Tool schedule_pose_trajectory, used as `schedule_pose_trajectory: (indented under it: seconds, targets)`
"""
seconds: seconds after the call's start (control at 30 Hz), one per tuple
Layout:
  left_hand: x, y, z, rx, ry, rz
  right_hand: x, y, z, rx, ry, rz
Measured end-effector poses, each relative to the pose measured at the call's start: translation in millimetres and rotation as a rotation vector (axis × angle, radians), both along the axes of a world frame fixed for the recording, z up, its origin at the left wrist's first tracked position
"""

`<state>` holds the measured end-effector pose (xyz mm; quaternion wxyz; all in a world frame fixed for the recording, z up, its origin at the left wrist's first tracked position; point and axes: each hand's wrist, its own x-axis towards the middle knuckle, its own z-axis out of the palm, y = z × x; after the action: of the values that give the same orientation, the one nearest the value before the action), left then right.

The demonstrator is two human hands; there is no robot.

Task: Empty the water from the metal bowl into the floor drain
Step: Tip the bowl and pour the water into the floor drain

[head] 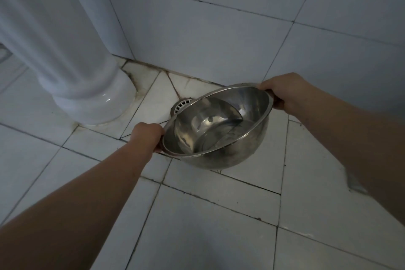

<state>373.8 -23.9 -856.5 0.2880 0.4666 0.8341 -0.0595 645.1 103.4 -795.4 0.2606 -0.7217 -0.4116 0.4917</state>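
The left grip was curled round the rim of the metal bowl at its 8 o'clock, and the right grip clutched the rim at 1 o'clock. The bowl hung tilted above the tiled floor with water pooled low inside, its rim hiding part of the floor drain at 11 o'clock. A white pedestal stood at the drain's 9 o'clock.

Left hand and right hand hold the tilted metal bowl, seemingly part-filled, near the floor drain.
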Motion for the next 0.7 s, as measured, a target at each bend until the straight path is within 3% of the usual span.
schedule_pose_trajectory:
  seconds: [0.03,0.13,0.37,0.53,0.7]
  targets:
    - [-2,2,-3,-0.017,0.029,-0.065,0,0,0,-0.004,0.001,0.0]
    - [0,3,-3,0.011,-0.009,0.02,0,2,0,-0.017,0.006,0.007]
    - [-2,2,2,-0.039,0.143,-0.202,-1,3,2,-0.029,0.008,0.013]
    - [0,2,-1,-0.087,0.051,-0.247,-1,3,2,-0.043,0.014,0.003]
    - [-3,5,8,-0.101,0.198,-0.315,-2,4,2,-0.036,0.017,0.003]
